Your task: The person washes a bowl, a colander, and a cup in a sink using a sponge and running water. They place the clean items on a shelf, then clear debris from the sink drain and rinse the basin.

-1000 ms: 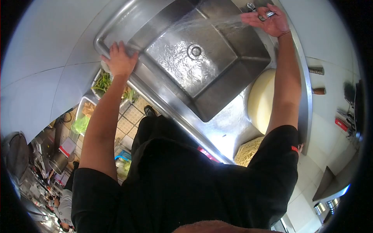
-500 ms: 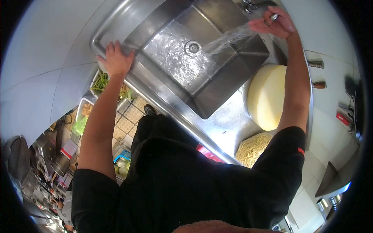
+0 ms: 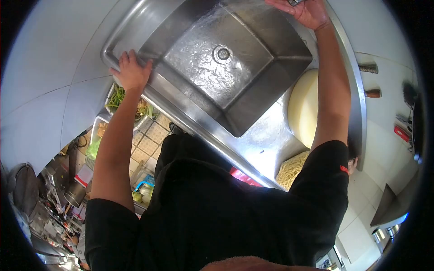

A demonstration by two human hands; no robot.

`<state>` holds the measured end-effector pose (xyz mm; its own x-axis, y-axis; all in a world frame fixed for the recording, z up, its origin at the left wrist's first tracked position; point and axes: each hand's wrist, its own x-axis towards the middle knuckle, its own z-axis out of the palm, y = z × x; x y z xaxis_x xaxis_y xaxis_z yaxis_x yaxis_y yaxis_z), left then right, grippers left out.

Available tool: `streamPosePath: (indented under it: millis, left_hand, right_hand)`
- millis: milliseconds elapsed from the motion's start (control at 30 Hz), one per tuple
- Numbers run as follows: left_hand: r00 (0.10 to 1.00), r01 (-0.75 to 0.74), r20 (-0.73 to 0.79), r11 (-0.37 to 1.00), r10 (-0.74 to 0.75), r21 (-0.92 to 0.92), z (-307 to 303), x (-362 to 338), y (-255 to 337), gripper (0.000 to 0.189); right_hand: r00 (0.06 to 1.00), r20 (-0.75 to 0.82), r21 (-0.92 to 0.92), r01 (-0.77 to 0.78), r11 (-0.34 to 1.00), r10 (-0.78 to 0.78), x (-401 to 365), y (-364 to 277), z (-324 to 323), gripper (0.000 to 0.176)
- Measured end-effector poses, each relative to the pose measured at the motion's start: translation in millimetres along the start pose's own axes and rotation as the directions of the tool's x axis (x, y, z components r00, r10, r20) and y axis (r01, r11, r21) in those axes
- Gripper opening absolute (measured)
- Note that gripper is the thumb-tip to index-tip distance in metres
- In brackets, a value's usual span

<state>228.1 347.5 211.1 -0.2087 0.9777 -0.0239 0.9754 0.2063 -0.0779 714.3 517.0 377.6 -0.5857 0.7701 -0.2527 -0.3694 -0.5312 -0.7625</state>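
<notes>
My left hand [image 3: 132, 72] lies with fingers spread on the left rim of the steel sink [image 3: 190, 115]. At the top edge of the view my right hand [image 3: 312, 13] is round the metal faucet spout [image 3: 296, 2], palm partly showing; its upper part is cut off by the frame. Water runs from there toward the far wall of the basin and spreads in a thin sheet over the bottom, around the drain [image 3: 223, 54].
On the sink's right ledge stand a round pale-yellow block [image 3: 302, 108] and a heap of noodles [image 3: 291, 170], both partly behind my right arm. Crates of green vegetables [image 3: 116, 97] stand on the tiled floor at left. Knife handles [image 3: 373, 93] show at right.
My right hand has moved up and left with the spout. The water stream has swung from the basin's right side to its far side. My left hand stays on the rim.
</notes>
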Motion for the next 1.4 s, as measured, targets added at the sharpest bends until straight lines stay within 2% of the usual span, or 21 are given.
streamPosePath:
  millis: [67,167,267,367,467,567,767,967,1067,1167,1267,1300,1333,1367,1400]
  left_hand:
    - [1.0,-0.001,0.015,1.0,0.001,0.008,-3,0,1,0.079]
    - [1.0,-0.004,0.024,1.0,0.004,0.024,-4,0,1,0.08]
    - [1.0,-0.003,0.018,1.0,0.003,0.005,-5,-1,1,0.079]
    - [1.0,-0.008,0.009,1.0,0.008,-0.004,-4,-1,1,0.078]
    - [1.0,-0.011,0.006,1.0,0.011,-0.008,-3,-1,0,0.078]
    - [1.0,-0.01,0.023,1.0,0.009,0.011,-3,-1,1,0.079]
    - [1.0,-0.013,0.003,1.0,0.013,-0.004,-2,-1,1,0.078]
    - [1.0,-0.01,-0.001,1.0,0.01,-0.012,-1,-1,-1,0.077]
    - [1.0,-0.007,0.001,1.0,0.007,-0.012,-1,-1,0,0.076]
    - [1.0,-0.003,0.005,1.0,0.003,-0.018,1,0,-2,0.076]
    - [1.0,0.0,0.026,1.0,0.001,-0.023,-3,-1,0,0.076]
    - [0.999,0.004,0.036,1.0,-0.003,-0.025,-4,-1,1,0.076]
    - [0.999,0.003,0.034,1.0,-0.002,-0.028,-3,-1,1,0.076]
    - [1.0,0.004,0.03,1.0,-0.003,-0.028,0,-1,0,0.076]
    - [1.0,0.004,0.025,1.0,-0.003,-0.025,2,1,-2,0.077]
  right_hand:
    - [1.0,0.028,0.056,-0.013,0.998,0.011,0,0,-7,0.061]
    - [0.999,-0.015,-0.127,-0.054,0.99,0.053,-1,-3,-15,0.062]
    - [0.977,-0.015,-0.065,-0.215,0.975,0.214,-10,-9,-27,0.064]
    - [0.931,-0.093,-0.055,-0.359,0.932,0.353,-29,-20,-36,0.065]
    - [0.891,-0.125,-0.257,-0.454,0.853,0.436,-47,-37,-45,0.064]
    - [0.836,-0.33,-0.394,-0.545,0.74,0.439,-64,-50,-26,0.054]
    - [0.82,-0.408,-0.466,-0.566,0.68,0.402,-82,-61,-34,0.054]
    - [0.787,-0.471,-0.45,-0.602,0.659,0.398,-83,-62,-28,0.055]
    - [0.736,-0.472,-0.473,-0.676,0.564,0.486,-79,-71,-34,0.051]
    - [0.719,-0.516,-0.513,-0.694,0.505,0.465,-78,-68,-33,0.056]
    - [0.78,-0.581,-0.324,-0.485,0.812,0.234,-93,-50,-40,0.069]
    - [0.89,-0.431,-0.217,-0.262,0.94,0.148,-98,-31,-49,0.073]
    - [0.959,-0.283,-0.061,-0.037,0.997,0.018,-102,-4,-61,0.078]
    - [0.977,-0.153,0.133,0.167,0.977,-0.146,-102,9,-65,0.083]
    - [0.712,-0.684,0.051,0.265,0.963,-0.159,-83,26,-30,0.084]
